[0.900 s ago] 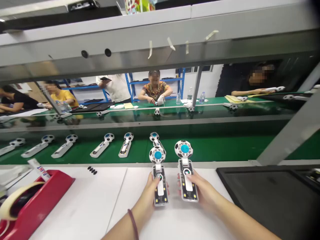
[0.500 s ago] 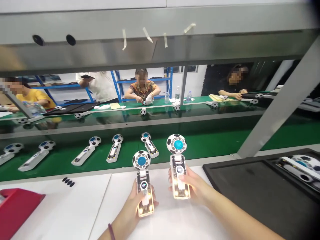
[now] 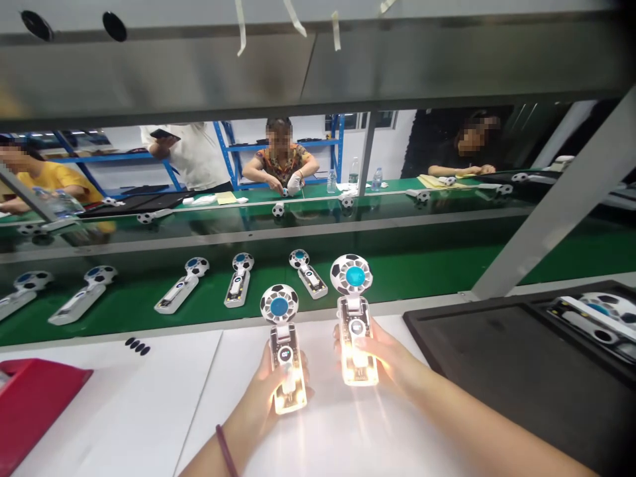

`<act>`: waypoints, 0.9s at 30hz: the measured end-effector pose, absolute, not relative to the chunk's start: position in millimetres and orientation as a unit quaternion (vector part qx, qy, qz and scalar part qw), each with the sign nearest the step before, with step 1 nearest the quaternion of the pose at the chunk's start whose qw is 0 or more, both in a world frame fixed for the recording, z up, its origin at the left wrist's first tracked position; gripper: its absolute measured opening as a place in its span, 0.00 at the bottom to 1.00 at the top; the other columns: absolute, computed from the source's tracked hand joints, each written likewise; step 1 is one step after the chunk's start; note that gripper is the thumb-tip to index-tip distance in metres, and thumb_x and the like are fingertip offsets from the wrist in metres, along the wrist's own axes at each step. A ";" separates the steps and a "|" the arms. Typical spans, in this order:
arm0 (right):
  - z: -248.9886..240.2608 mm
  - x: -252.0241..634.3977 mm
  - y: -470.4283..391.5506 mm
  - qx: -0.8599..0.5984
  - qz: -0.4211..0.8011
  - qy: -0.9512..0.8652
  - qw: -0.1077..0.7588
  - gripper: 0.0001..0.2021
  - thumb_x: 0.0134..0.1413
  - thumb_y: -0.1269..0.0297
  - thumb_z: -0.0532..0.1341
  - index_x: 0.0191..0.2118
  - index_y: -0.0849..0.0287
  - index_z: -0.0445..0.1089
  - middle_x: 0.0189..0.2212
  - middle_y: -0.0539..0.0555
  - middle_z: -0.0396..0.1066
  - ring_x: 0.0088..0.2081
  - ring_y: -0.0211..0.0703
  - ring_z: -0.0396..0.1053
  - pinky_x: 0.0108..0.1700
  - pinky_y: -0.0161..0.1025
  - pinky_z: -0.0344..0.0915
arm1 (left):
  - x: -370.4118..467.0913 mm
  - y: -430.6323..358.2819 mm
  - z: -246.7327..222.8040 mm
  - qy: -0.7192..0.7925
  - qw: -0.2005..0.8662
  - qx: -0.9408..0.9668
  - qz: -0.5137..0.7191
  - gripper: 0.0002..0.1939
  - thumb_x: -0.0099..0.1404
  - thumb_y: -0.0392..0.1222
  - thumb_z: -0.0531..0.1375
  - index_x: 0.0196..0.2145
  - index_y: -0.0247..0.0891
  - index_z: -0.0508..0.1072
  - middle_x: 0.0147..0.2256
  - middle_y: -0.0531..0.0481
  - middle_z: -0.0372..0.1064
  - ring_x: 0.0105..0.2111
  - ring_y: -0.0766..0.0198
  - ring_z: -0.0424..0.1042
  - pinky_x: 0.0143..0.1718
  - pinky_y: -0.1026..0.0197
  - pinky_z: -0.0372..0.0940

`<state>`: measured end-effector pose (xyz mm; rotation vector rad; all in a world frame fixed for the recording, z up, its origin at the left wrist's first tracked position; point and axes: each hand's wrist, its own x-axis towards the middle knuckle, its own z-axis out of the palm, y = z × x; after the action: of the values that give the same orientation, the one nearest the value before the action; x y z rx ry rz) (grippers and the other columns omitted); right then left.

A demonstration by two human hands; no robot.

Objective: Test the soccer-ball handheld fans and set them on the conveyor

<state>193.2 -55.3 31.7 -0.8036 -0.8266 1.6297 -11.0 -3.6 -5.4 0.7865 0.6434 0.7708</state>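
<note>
Above the white table, each hand grips a lit handheld fan upright: left hand fingers wrap the left fan; right hand fingers clasp the right fan.

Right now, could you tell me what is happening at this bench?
A person holds two small handheld fans with football-patterned heads upright over the white bench, one in each hand. The left hand grips the left fan, the right hand the right fan. Both handles glow with a warm light. More fans lie in a row on the green conveyor belt beyond, and other people sit across the line.
</note>
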 end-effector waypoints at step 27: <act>18.8 194.3 -53.6 -0.316 0.705 -0.357 0.525 0.23 0.46 0.63 0.63 0.47 0.53 0.53 0.37 0.52 0.63 0.37 0.40 0.65 0.46 0.51 0.61 | -13.3 -3.1 -11.4 0.273 0.802 0.384 0.366 0.22 0.53 0.43 0.63 0.42 0.43 0.56 0.35 0.48 0.63 0.30 0.62 0.66 0.31 0.56 0.64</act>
<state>194.3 -53.6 18.8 -0.7565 -0.8546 1.6858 -13.3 -3.1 -11.4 0.8235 0.5857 0.7845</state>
